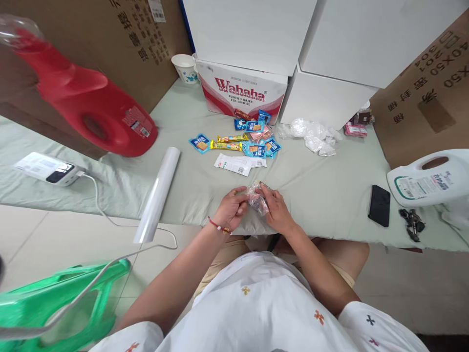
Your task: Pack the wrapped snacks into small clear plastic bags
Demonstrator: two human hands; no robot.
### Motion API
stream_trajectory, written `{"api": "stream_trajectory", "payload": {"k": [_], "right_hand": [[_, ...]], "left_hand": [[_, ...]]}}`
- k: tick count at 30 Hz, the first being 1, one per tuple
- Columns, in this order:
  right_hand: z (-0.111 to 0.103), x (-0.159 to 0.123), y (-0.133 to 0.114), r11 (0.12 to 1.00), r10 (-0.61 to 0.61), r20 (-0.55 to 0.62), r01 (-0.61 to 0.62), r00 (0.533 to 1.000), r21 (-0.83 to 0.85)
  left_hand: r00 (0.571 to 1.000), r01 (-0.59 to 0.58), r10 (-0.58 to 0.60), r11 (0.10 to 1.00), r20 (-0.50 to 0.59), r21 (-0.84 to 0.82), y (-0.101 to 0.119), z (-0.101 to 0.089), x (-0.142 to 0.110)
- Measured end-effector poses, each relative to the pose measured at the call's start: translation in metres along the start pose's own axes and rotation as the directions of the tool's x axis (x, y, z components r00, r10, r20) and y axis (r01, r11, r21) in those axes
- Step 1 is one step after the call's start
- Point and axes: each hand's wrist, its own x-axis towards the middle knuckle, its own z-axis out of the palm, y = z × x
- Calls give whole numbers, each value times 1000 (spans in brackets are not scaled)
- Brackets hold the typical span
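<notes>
Between my two hands, at the front edge of the cloth-covered table, is a crinkled clear plastic bag (258, 203) with something reddish inside that I cannot make out. My left hand (233, 208), with a red cord bracelet at the wrist, pinches the bag's left side. On the other side, the fingers of my right hand (275, 208) close on the bag. Just beyond lie white sachets (234, 164), yellow-wrapped snack sticks (226, 145) and several blue snack packets (255, 149).
Behind the snacks stands a Wahaha carton (242, 93), with crumpled clear plastic (311, 136) to its right. A red jug (91, 107) and a plastic roll (158, 195) are at left. A phone (379, 206), keys (413, 224) and a white jug (428, 181) lie at right.
</notes>
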Motion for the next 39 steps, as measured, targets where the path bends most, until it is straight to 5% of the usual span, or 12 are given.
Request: {"api": "stream_trajectory", "payload": {"k": [5, 11, 15, 17, 19, 21, 22, 24, 28, 34, 37, 39], "right_hand": [[-10, 0, 18, 939, -10, -13, 14, 1000, 343], [12, 14, 17, 853, 309, -186, -186, 933, 488], [20, 22, 17, 770, 390, -168, -221, 905, 598], [20, 23, 17, 753, 405, -159, -230, 900, 616], [19, 23, 16, 751, 413, -158, -238, 897, 616], [18, 23, 14, 759, 413, -173, -233, 894, 607], [18, 22, 13, 765, 409, -184, -226, 894, 604], [19, 21, 12, 776, 396, -207, -205, 895, 596], [21, 12, 11, 799, 365, -214, -186, 906, 572], [-3, 6, 19, 766, 347, -77, -235, 935, 599], [-27, 21, 22, 884, 295, -176, -198, 939, 423], [-35, 34, 24, 971, 125, -204, -78, 971, 225]], "left_hand": [[998, -20, 14, 995, -62, -101, -1, 11, 8], [999, -20, 25, 988, 30, -151, -3, 10, 3], [976, -194, 186, 979, 117, 60, -12, 2, 5], [911, -407, 404, 840, 88, 359, -20, -2, 6], [750, -554, 647, 502, 137, 665, -29, -5, 7], [609, -557, 737, 134, 294, 819, -35, -5, 10], [582, -540, 721, -1, 375, 841, -37, -4, 12], [606, -506, 637, -154, 476, 849, -39, -2, 20], [682, -486, 497, -239, 536, 841, -35, -6, 39], [684, -575, 391, -230, 616, 785, -20, -19, 57], [671, -607, 353, -244, 652, 756, -13, -18, 63], [657, -610, 344, -280, 670, 742, -11, -16, 67]]}}
